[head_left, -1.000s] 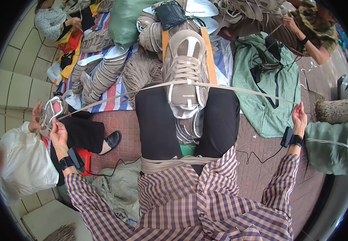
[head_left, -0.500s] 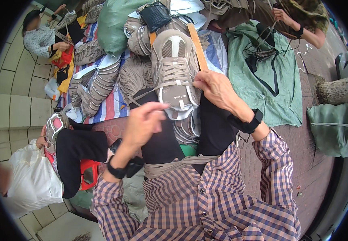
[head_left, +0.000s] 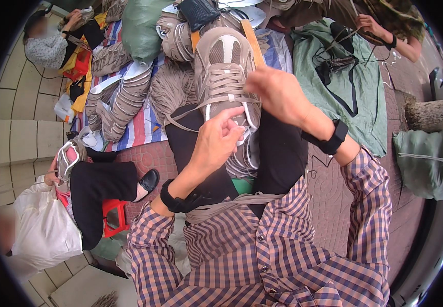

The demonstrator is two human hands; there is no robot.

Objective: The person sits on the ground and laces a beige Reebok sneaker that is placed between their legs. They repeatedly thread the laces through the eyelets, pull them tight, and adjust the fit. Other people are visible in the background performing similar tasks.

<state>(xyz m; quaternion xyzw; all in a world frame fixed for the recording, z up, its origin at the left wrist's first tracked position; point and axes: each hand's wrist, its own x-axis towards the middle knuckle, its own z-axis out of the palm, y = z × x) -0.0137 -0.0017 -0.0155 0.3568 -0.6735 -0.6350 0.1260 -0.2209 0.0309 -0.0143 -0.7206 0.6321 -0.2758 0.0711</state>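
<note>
A grey-beige sneaker [head_left: 213, 43] with white trim lies toe-away between my knees, its front between two wooden strips [head_left: 253, 43]. Its flat beige shoelace [head_left: 225, 79] crosses the tongue in rows, and one loose length [head_left: 180, 123] droops over my left knee. My left hand [head_left: 216, 140] is at the tongue's near end, index finger stretched out over it, the other fingers loosely bent. Beside the upper right eyelets is my right hand [head_left: 277, 97], its fingers bent together and blurred; whether lace is between them is hidden.
Spare laces [head_left: 236, 209] lie across my lap. Stacked shoe uppers [head_left: 124, 107], a lace bundle [head_left: 170, 89] and a green sack [head_left: 142, 33] lie ahead-left. A black pouch [head_left: 198, 14] sits beyond the sneaker. Co-workers sit left [head_left: 47, 225], far left [head_left: 50, 48] and far right [head_left: 380, 30].
My left hand has moved right and up onto the sneaker's tongue. My right hand has shifted slightly upward along the eyelets and is blurred.
</note>
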